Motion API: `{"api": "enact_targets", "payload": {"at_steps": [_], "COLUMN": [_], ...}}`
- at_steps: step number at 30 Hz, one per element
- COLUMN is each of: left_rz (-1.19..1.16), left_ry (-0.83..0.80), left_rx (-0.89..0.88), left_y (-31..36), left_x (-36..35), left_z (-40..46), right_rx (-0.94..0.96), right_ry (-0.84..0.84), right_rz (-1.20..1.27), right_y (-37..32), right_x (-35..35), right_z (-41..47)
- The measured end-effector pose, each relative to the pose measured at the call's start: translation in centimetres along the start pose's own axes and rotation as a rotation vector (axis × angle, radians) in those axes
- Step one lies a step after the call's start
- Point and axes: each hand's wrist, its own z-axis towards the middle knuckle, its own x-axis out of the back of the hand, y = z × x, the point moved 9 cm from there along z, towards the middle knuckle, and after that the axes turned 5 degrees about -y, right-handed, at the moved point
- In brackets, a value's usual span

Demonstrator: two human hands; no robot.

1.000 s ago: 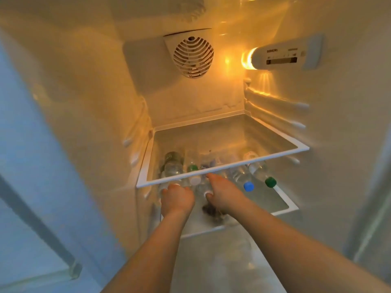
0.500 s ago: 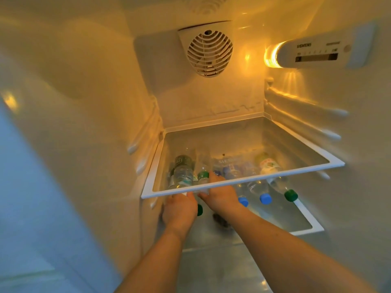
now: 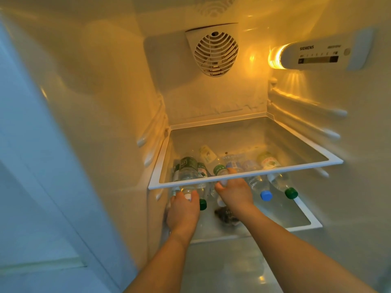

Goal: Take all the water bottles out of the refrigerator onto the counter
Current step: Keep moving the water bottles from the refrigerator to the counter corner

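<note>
Several clear water bottles lie on their sides on the fridge's lower glass shelf [image 3: 307,218], seen partly through the upper shelf [image 3: 243,176]. My left hand [image 3: 183,211] grips the neck of a white-capped bottle [image 3: 187,176] at the left. Touching its thumb side lies a green-capped bottle [image 3: 202,205]. My right hand [image 3: 236,193] holds another bottle [image 3: 220,171] in the middle, its fingers reaching under the upper shelf's rim. Right of that hand lie a blue-capped bottle [image 3: 257,185] and a second green-capped bottle [image 3: 280,180], both untouched.
The upper shelf's front rim hangs low over the bottles and my fingers. A fan grille [image 3: 215,53] sits on the back wall, and a lit control panel [image 3: 317,53] on the right wall. A dark blotch [image 3: 226,216] shows on the lower shelf beneath my right wrist.
Both hands have stayed at the bottles and reached slightly deeper under the upper shelf. My head has moved closer and shifted the view left.
</note>
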Motion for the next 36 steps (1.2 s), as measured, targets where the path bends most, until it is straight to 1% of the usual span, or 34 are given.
{"api": "enact_targets", "payload": {"at_steps": [4, 6, 11, 15, 19, 24, 26, 32, 36], "left_rz": [0.010, 0.006, -0.118, -0.159, -0.391, -0.806, -0.938, -1.060, -1.189], "left_ry": [0.015, 0.010, 0.032, 0.034, 0.008, -0.023, -0.027, 0.014, -0.025], "left_rx": [-0.038, -0.047, -0.044, -0.033, 0.036, 0.173, 0.192, 0.227, 0.285], "left_y": [0.1, 0.0, -0.1, -0.5, -1.8, -3.7, -4.0, -5.3, -6.2], "left_x": [0.3, 0.4, 0.9, 1.0, 0.6, 0.0, -0.1, 1.0, 2.1], "left_z": [0.0, 0.0, -1.1, -3.0, -3.9, -7.0, -8.5, -12.3, -15.7], "right_rx": [-0.030, -0.034, -0.054, 0.000, 0.002, -0.010, -0.015, -0.052, -0.053], "right_ry": [0.012, 0.028, 0.126, 0.210, 0.252, 0.325, 0.349, 0.411, 0.465], "right_rz": [0.044, 0.106, 0.304, 0.443, 0.543, 0.615, 0.633, 0.640, 0.624], "right_y": [0.0, 0.0, 0.8, 0.8, 1.1, 1.5, 1.6, 2.0, 1.6], "right_x": [-0.1, -0.3, -0.2, 0.7, 1.7, 3.2, 3.6, 4.5, 5.6], "right_z": [0.3, 0.0, -2.6, -5.2, -7.4, -10.9, -12.2, -15.9, -19.5]}}
